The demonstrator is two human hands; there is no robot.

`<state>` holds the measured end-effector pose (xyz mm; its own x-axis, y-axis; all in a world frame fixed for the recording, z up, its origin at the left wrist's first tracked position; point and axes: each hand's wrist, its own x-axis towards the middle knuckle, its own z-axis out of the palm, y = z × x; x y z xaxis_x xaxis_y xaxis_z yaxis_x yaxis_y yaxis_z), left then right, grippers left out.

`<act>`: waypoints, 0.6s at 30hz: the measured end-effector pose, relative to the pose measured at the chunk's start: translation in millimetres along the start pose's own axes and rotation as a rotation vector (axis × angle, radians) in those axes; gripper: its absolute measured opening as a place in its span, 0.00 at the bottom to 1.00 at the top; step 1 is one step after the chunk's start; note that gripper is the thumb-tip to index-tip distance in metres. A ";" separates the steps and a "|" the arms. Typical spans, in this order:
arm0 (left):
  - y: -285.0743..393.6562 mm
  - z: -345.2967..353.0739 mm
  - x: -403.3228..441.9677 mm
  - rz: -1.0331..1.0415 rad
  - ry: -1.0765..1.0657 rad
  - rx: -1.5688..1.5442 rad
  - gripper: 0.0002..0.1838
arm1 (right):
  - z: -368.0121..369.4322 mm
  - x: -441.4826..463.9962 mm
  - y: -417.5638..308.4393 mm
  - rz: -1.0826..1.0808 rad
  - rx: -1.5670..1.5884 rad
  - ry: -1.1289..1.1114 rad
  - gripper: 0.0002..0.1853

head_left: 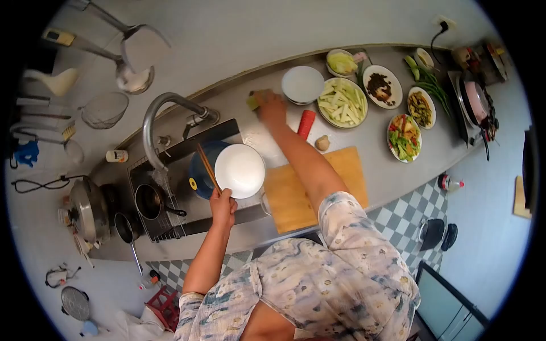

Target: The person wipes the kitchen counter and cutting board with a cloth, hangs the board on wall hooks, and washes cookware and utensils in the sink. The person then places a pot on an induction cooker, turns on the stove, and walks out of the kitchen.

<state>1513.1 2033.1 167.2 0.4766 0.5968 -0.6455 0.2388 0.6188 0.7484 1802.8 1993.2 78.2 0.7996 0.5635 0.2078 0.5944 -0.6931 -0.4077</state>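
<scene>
Over the sink, my left hand (223, 207) is closed on the rim of a white bowl (240, 170), with wooden chopsticks (208, 166) in the same grip. Below the bowl, a blue basin (207, 162) shows in part. My right hand (271, 108) reaches across to the back of the counter, its fingers closed around a greenish sponge (253, 102). Slight blur softens that hand. Just right of it stands a covered-looking white bowl (302, 84). A red tube-like object (306, 124) and a ginger-like brown piece (322, 142) lie near my right forearm.
A wooden cutting board (318, 182) lies under my right forearm. The faucet (156, 125) arches over the sink. Plates of cut vegetables (343, 102) and other food (404, 138) fill the right counter, before a stove (463, 108). Utensils (145, 48) hang at left.
</scene>
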 end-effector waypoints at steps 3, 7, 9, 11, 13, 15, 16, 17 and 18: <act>9.7 25.6 1.3 0.004 -0.061 -0.037 0.12 | 4.7 -41.4 7.2 -0.140 0.012 0.024 0.27; 21.6 63.5 16.6 0.009 -0.062 -0.104 0.11 | -14.7 -108.3 -3.2 0.023 0.331 0.022 0.25; 22.9 79.8 34.2 0.051 -0.106 -0.113 0.10 | -21.4 -120.3 -4.4 0.039 0.347 -0.070 0.22; 23.4 99.1 54.2 0.075 -0.094 -0.112 0.09 | -28.6 -124.9 1.8 -0.164 0.149 -0.258 0.18; 23.6 113.8 74.7 0.090 -0.083 -0.097 0.08 | -29.0 -129.8 -0.3 -0.187 0.255 -0.184 0.14; 24.3 126.0 92.5 0.093 -0.070 -0.065 0.06 | -20.0 -136.6 1.8 -0.197 0.393 -0.110 0.15; 25.5 132.1 98.5 0.109 -0.073 -0.041 0.07 | -23.1 -142.7 0.6 -0.177 0.472 -0.125 0.18; 26.1 136.2 107.1 0.107 -0.070 -0.017 0.07 | -32.4 -148.3 0.3 -0.119 0.551 -0.179 0.19; 25.7 138.3 116.0 0.105 -0.065 0.006 0.07 | -42.2 -155.5 0.1 -0.062 0.629 -0.234 0.19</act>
<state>1691.6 2047.5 132.6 0.5534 0.6232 -0.5526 0.1898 0.5517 0.8122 1682.1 1886.5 83.4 0.6837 0.7256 0.0784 0.4188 -0.3021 -0.8563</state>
